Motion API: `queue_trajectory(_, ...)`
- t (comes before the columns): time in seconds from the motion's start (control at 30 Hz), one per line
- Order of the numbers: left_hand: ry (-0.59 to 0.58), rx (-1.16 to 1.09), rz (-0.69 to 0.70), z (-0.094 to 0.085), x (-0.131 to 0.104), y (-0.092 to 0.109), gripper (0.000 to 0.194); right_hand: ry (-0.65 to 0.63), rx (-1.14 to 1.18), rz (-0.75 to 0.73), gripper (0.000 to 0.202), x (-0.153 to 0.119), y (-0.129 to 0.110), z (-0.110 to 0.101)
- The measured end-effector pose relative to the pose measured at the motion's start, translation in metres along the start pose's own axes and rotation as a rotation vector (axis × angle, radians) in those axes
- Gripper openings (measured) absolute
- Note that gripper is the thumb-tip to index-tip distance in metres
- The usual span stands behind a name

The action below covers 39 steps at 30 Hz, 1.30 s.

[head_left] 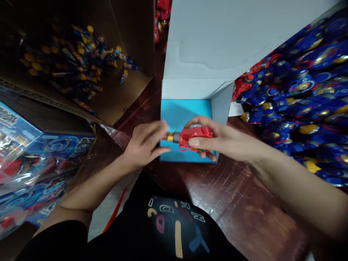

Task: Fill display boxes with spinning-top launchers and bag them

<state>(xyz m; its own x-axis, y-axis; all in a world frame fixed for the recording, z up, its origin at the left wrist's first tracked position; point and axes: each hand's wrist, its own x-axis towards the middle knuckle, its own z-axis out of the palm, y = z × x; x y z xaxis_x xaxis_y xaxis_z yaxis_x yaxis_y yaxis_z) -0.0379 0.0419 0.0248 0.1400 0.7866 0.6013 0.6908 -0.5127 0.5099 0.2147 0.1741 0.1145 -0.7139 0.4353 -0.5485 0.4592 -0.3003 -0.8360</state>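
Observation:
My right hand [214, 139] is wrapped round a red toy [194, 137] with a grey collar and a yellow tip pointing left. My left hand [149, 143] is at that tip, thumb and fingers apart on either side of its end; its fingertips are blurred, and whether they touch the tip is unclear. Both hands are over the front part of an open box [223, 103] with a white lid and a bright blue bottom.
A brown carton [136, 85] at the upper left holds many small yellow-and-blue tubes. Packaged toys [49, 152] are stacked at the left. Many blue toys [301, 108] lie at the right, with red ones [241, 87] beside the box. The tabletop [239, 203] is dark red.

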Motion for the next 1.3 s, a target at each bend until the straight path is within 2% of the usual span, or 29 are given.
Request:
queue_trajectory(0.07, -0.033, -0.287, -0.245, 0.002, 0.001, 0.002, 0.064, 0.08, -0.106, -0.154, 0.062, -0.003, -0.009, -0.008)
queue_trajectory(0.13, -0.087, -0.516, -0.422, 0.004, 0.002, 0.007, 0.045, 0.134, -0.146, -0.21, 0.059, -0.004, -0.013, -0.01)
queue_trajectory(0.17, -0.081, -0.53, -0.444, 0.005, 0.002, 0.009, 0.036, 0.142, -0.119, -0.187, 0.058, -0.003, -0.012, -0.009)
queue_trajectory(0.23, 0.013, -0.386, -0.319, 0.007, 0.002, 0.012, 0.03, 0.119, -0.007, -0.082, 0.059, -0.002, -0.009, -0.006)
queue_trajectory(0.3, 0.104, -0.171, -0.107, 0.009, 0.001, 0.011, 0.04, 0.11, 0.062, -0.027, 0.065, 0.0, -0.006, -0.006)
queue_trajectory(0.33, 0.125, -0.082, -0.027, 0.011, 0.0, 0.011, 0.047, 0.156, 0.027, -0.064, 0.067, 0.002, -0.006, -0.009)
queue_trajectory(0.4, 0.12, 0.058, 0.018, 0.02, -0.005, 0.013, 0.061, 0.359, -0.238, -0.268, 0.068, 0.007, -0.009, -0.021)
queue_trajectory(0.47, -0.026, 0.152, 0.043, 0.034, -0.012, 0.022, 0.072, 0.563, -0.625, -0.483, 0.069, 0.017, -0.015, -0.036)
queue_trajectory(0.5, -0.143, 0.185, 0.074, 0.043, -0.017, 0.029, 0.073, 0.602, -0.811, -0.547, 0.071, 0.025, -0.018, -0.043)
queue_trajectory(0.53, -0.263, 0.223, 0.107, 0.052, -0.021, 0.036, 0.067, 0.589, -0.974, -0.57, 0.072, 0.034, -0.021, -0.05)
queue_trajectory(0.6, -0.425, 0.322, 0.153, 0.07, -0.029, 0.049, 0.045, 0.468, -1.221, -0.543, 0.07, 0.053, -0.026, -0.058)
queue_trajectory(0.7, -0.468, 0.41, 0.163, 0.084, -0.034, 0.058, 0.038, 0.264, -1.465, -0.507, 0.068, 0.08, -0.032, -0.061)
queue_trajectory(0.8, -0.518, 0.407, 0.17, 0.083, -0.032, 0.055, 0.043, 0.203, -1.564, -0.512, 0.073, 0.098, -0.038, -0.056)
queue_trajectory(0.87, -0.539, 0.409, 0.16, 0.081, -0.03, 0.053, 0.044, 0.267, -1.562, -0.556, 0.081, 0.106, -0.041, -0.05)
queue_trajectory(0.93, -0.54, 0.413, 0.159, 0.082, -0.027, 0.054, 0.044, 0.386, -1.509, -0.599, 0.087, 0.108, -0.042, -0.04)
queue_trajectory(1.0, -0.534, 0.414, 0.166, 0.082, -0.024, 0.058, 0.043, 0.475, -1.453, -0.571, 0.08, 0.105, -0.042, -0.029)
queue_trajectory(1.1, -0.448, 0.234, 0.191, 0.068, -0.011, 0.059, 0.033, 0.477, -1.38, -0.455, 0.069, 0.094, -0.04, -0.016)
queue_trajectory(1.17, -0.244, 0.116, 0.162, 0.045, 0.008, 0.039, 0.028, 0.469, -1.304, -0.437, 0.071, 0.083, -0.035, -0.016)
queue_trajectory(1.2, -0.106, 0.105, 0.109, 0.032, 0.021, 0.02, 0.026, 0.496, -1.249, -0.456, 0.072, 0.076, -0.031, -0.021)
queue_trajectory(1.23, 0.059, 0.19, 0.021, 0.02, 0.037, -0.005, 0.023, 0.56, -1.181, -0.499, 0.07, 0.069, -0.025, -0.029)
queue_trajectory(1.3, 0.328, 0.327, -0.234, 0.002, 0.073, -0.065, 0.028, 0.835, -0.979, -0.632, 0.059, 0.051, -0.008, -0.054)
